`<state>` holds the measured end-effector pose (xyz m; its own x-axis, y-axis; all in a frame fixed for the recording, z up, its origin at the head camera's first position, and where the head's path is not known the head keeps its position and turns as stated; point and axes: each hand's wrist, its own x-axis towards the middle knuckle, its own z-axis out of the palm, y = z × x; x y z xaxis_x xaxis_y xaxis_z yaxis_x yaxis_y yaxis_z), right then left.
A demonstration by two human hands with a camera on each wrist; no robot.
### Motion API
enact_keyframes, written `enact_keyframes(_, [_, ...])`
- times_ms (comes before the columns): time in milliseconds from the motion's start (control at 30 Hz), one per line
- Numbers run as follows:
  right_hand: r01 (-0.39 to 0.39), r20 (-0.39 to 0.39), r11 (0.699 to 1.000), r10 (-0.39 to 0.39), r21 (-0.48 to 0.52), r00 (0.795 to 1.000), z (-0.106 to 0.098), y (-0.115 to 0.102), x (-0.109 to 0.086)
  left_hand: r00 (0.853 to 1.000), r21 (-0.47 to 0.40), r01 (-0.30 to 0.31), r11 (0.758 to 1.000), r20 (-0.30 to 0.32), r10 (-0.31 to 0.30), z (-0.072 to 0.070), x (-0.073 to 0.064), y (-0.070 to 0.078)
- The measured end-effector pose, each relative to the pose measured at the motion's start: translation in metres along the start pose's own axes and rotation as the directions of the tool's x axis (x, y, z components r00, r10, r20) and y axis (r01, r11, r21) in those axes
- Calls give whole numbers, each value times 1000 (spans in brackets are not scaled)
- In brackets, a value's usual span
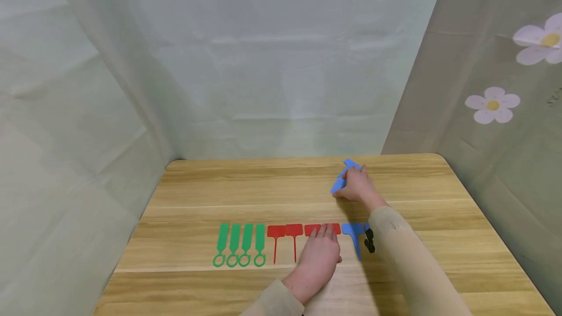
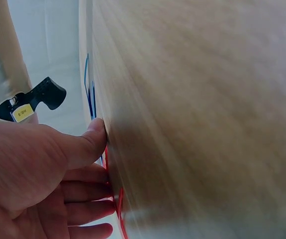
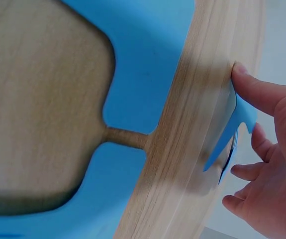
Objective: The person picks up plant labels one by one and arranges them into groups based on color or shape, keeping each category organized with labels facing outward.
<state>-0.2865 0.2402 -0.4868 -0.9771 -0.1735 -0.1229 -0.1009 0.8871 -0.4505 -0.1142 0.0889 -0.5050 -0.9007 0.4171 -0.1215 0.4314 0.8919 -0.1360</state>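
At the back of the table, right of centre, my right hand (image 1: 356, 187) pinches blue T-shaped plant labels (image 1: 338, 185) between thumb and fingers. In the right wrist view, the held labels (image 3: 243, 112) stand tilted close to the wood; how many there are, I cannot tell. My left hand (image 1: 318, 257) rests with outstretched fingers on red T-shaped labels (image 1: 312, 229) in the front row. Its thumb (image 2: 95, 132) touches the tabletop, and the hand covers those labels' stems. Just right of it lies a blue T-shaped label (image 1: 352, 229); another blue label (image 1: 367, 227) is mostly hidden by the right wrist.
Green ring-ended tags (image 1: 223, 235) line up at the row's left, beside two uncovered red labels (image 1: 276, 231). The wooden table (image 1: 184, 228) meets pale fabric walls (image 1: 281, 62) at its back and sides. A black wrist camera (image 1: 370, 241) sits on the right wrist.
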Motion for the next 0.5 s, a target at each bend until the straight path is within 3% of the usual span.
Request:
enact_keyframes(267, [-21, 10, 999, 21, -36, 1000, -5, -1, -1, 1000, 28, -24, 999, -9, 24, -2, 0, -1])
enact_keyframes(500, [-2, 50, 990, 9, -139, 999, -7, -3, -4, 1000, 17, -27, 999, 7, 27, -3, 0, -3])
